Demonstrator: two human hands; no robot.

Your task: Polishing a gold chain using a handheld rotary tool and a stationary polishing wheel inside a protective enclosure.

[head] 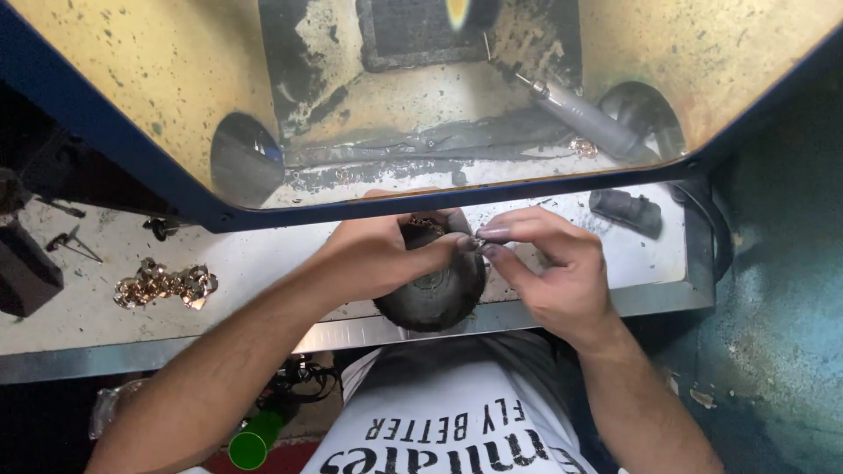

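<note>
- Here, my left hand [382, 254] curls over a dark round bowl [432, 298] at the near edge of the white bench [263, 263], fingertips pressed together
- My right hand [549, 263] meets it, thumb and forefinger pinching a tiny metal piece [479, 240] just above the bowl
- A heap of gold-coloured metal pieces [167, 285] lies well apart, on the bench to my left
- A grey handheld tool [588, 121] rests behind the stained clear shield [140, 79]
</note>
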